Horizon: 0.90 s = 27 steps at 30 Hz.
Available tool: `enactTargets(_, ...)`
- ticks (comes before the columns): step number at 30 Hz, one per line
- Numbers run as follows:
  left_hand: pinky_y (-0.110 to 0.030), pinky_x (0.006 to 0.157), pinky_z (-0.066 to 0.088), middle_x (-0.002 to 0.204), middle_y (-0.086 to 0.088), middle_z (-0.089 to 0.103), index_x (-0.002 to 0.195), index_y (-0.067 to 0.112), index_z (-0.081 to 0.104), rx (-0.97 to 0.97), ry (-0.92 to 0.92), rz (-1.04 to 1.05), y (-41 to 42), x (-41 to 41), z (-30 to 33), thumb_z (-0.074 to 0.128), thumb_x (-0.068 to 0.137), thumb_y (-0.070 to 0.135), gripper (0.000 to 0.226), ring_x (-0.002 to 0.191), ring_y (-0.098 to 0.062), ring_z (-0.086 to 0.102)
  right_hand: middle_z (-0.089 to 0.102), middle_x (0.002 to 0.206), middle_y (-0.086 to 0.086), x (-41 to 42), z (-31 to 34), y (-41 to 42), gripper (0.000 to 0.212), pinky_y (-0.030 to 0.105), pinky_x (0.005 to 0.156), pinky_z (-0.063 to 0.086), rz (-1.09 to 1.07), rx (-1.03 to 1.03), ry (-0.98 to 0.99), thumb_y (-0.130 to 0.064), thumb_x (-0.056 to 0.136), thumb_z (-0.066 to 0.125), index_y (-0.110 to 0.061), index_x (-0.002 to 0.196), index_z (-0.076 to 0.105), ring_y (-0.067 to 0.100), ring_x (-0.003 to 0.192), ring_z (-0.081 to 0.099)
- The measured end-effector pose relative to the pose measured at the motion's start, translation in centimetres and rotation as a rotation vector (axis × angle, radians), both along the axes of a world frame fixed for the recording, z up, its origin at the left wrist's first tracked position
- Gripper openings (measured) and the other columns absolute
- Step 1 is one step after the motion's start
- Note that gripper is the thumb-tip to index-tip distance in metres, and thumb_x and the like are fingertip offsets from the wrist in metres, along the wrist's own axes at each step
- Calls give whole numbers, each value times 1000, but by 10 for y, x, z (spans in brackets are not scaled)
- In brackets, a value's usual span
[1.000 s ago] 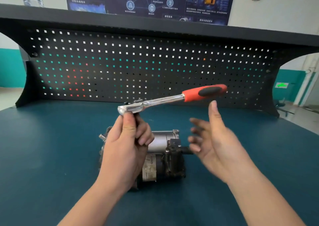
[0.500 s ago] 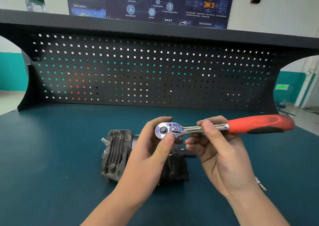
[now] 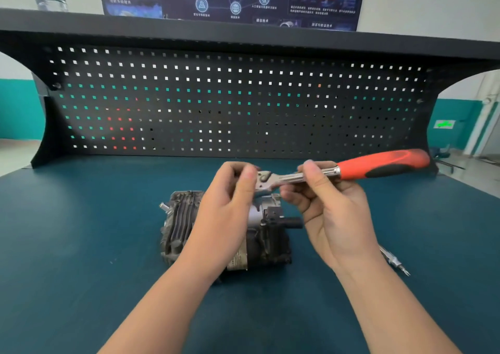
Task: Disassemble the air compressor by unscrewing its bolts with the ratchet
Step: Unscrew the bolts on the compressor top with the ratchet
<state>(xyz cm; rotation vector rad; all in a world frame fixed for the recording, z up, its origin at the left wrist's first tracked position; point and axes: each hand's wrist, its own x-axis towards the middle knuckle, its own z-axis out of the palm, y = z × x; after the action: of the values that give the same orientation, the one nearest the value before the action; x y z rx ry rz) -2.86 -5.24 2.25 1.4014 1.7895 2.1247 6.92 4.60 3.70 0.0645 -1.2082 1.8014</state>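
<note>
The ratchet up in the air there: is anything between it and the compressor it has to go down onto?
Only the person's own left hand, which grips the head of the ratchet and hangs over the air compressor. The right hand pinches the shaft. Nothing else visible stands between them.

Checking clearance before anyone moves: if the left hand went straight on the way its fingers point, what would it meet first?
The left hand already pinches the chrome head of the red-handled ratchet; beyond it, probably the black perforated pegboard, though depth is unclear.
</note>
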Motion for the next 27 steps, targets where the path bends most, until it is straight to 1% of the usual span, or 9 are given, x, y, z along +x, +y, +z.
enactTargets(2,-16,88,44,102,18,65,104,35,56,-55,-70,-75,2,-10,-7,37,89,58,33,99,4,60,64,61,4,2,1,11,12,21,54,54,-34,-123,49,-12,77,63,-11,66,68,16,55,66)
enactTargets(4,-29,90,48,98,15,67,103,32,57,-143,-117,-88,8,-16,-20,42,96,39,18,96,-4,64,64,59,2,3,-1,21,16,20,54,53,-79,-199,43,-10,81,63,-8,66,65,14,56,66)
enactTargets(5,-32,88,51,91,12,69,99,28,59,-183,-127,-71,11,-17,-25,42,99,25,18,91,-8,65,64,58,3,3,-3,23,16,20,54,53,-92,-214,25,-9,84,62,-6,68,62,14,56,66)
enactTargets(7,-31,81,54,80,5,70,90,19,62,-208,-181,-86,18,-19,-31,36,99,4,31,83,-14,67,64,57,5,-2,-10,25,18,19,54,53,-101,-225,-14,-6,87,60,-4,69,59,16,56,67)
enactTargets(9,-23,71,54,75,2,71,86,13,63,-188,-253,-143,20,-24,-33,34,98,-4,36,77,-13,67,64,57,6,-7,-16,24,22,20,54,53,-104,-232,-31,-5,88,60,-4,67,60,18,57,68)
enactTargets(12,-17,67,53,73,2,70,86,12,63,-171,-311,-214,18,-30,-34,36,97,-6,34,73,-9,67,64,59,7,-13,-21,22,21,21,55,54,-103,-239,-34,-5,89,61,-3,68,60,22,60,68)
enactTargets(16,-18,70,52,77,0,69,87,13,63,-168,-335,-246,20,-33,-37,39,96,-7,32,76,-11,66,63,60,7,-15,-24,21,17,21,56,54,-111,-268,-37,-5,87,62,-2,70,60,22,60,68)
enactTargets(22,-18,71,52,81,-2,70,89,14,65,-174,-283,-261,19,-35,-39,42,95,-5,30,77,-10,66,65,58,4,-15,-23,21,36,20,55,54,-84,-330,-2,-5,86,63,-13,51,68,17,58,69)
enactTargets(27,-20,76,51,83,4,72,90,20,67,-210,-199,-210,18,-35,-39,47,95,1,28,80,-7,66,64,57,3,-16,-24,21,39,19,55,54,-72,-317,6,-5,87,62,-14,50,69,15,57,68)
